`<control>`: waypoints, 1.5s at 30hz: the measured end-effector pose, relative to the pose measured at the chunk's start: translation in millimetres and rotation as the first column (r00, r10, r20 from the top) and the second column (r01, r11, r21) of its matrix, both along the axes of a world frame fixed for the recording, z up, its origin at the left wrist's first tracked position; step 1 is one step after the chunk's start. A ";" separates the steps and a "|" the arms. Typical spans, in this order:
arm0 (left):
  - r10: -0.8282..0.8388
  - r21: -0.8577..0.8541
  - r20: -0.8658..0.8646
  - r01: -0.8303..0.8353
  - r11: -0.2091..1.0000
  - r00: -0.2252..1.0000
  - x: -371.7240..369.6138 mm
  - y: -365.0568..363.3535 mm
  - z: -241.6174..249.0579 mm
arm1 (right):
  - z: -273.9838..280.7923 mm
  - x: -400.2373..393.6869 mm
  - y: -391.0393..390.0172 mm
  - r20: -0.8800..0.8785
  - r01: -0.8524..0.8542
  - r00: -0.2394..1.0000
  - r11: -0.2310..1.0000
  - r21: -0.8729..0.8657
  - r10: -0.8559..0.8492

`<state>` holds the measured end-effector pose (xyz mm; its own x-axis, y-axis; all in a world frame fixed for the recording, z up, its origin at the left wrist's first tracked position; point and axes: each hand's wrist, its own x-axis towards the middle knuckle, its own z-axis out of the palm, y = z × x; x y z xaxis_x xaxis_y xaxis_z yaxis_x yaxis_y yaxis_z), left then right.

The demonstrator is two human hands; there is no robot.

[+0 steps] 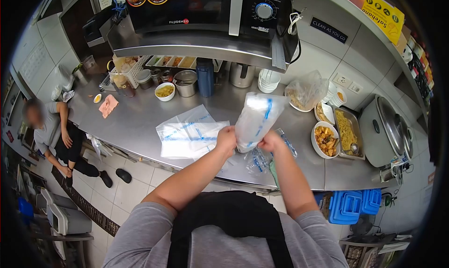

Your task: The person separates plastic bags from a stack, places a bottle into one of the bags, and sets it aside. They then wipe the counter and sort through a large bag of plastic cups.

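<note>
Both my hands hold a clear plastic bag (pixel 260 118) with blue print, upright above the steel counter's front part. My left hand (pixel 227 140) is closed on its lower left edge, and my right hand (pixel 271 141) grips the lower right edge. What lies inside the bag is too blurred to tell. Left of my left hand, flat bags with blue print (pixel 189 133) lie spread on the counter. Crumpled clear plastic (pixel 256 161) lies below the held bag, beside a bit of green cloth (pixel 273 173).
A white bowl of food (pixel 326 140) and a steel tray of noodles (pixel 346 131) stand right, near a large cooker (pixel 384 130). Behind are a blue bottle (pixel 205 78), a steel pot (pixel 185 84) and white bowls (pixel 268 80). A microwave (pixel 187 10) hangs overhead. A person (pixel 58 137) sits far left.
</note>
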<state>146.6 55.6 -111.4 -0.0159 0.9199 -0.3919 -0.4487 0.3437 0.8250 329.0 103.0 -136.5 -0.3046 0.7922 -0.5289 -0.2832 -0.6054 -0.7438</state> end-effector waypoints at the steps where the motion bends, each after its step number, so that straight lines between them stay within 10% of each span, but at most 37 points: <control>1: 0.031 -0.024 -0.065 -0.033 0.999 0.997 0.6 -0.3 -2.8 | -1.1 -7.1 -8.1 0.004 -0.003 1.000 1.000 0.005 0.003; 4: -0.049 -0.014 -0.036 0.049 0.999 0.998 -5.1 6.6 -12.3 | -22.5 -17.0 -34.2 0.233 0.081 0.968 0.993 0.080 -0.098; 6: -0.120 -0.033 0.013 0.120 0.992 0.993 -12.4 19.5 -29.3 | -46.9 -13.3 -37.0 -0.174 0.256 0.954 0.965 0.060 -0.242; 10: -0.117 -0.091 0.046 0.120 0.989 0.992 -11.3 16.1 -27.2 | -1.4 -27.1 -70.8 -0.248 0.495 0.864 0.827 0.266 -0.438; 12: -0.067 -0.070 0.036 0.069 0.995 0.997 -5.1 8.5 -30.5 | -19.7 -15.3 -71.0 0.549 -0.229 0.735 0.617 0.753 -0.397; 16: -0.009 0.080 -0.034 0.012 0.997 0.999 -2.2 4.4 -43.5 | -11.1 -9.7 -71.6 0.694 -0.298 0.627 0.714 0.633 -0.354; 18: 0.001 0.199 -0.377 0.080 0.977 0.926 -22.6 15.6 -83.1 | -11.2 -0.3 -72.5 0.810 -0.393 0.455 0.734 0.554 -0.369; 20: 0.538 0.687 -0.695 0.220 0.692 0.478 -54.9 17.4 -101.2 | 11.7 12.2 -93.6 0.832 -0.429 0.313 0.714 0.554 -0.458; 24: 0.573 0.591 -0.806 0.172 0.788 0.147 -157.4 0.7 -69.6 | -4.4 78.7 -138.0 0.887 -0.384 0.046 0.812 0.440 -0.459; 27: 0.438 0.476 -0.873 0.178 0.861 0.216 -189.1 -9.1 -57.3 | -25.4 104.0 -174.2 0.925 -0.391 -0.057 0.861 0.326 -0.377; 30: 0.388 0.458 -0.886 0.341 0.821 0.255 -173.3 -8.7 -67.4 | -63.1 109.9 -184.7 0.881 -0.334 0.046 0.824 0.457 -0.470; 34: 0.451 0.399 -0.888 0.332 0.855 -0.094 -156.9 -4.3 -74.3 | -64.0 101.2 -177.9 0.844 -0.316 0.008 0.800 0.511 -0.536; 40: 0.390 0.401 -0.916 0.269 0.876 0.096 -177.3 2.1 -60.6 | -7.4 52.3 -174.7 0.717 -0.344 -0.066 0.690 0.637 -0.694; 45: 0.306 0.351 -0.935 0.348 0.869 0.179 -184.5 3.2 -61.2 | 45.8 -26.6 -171.7 0.665 -0.544 0.363 0.431 0.720 -0.653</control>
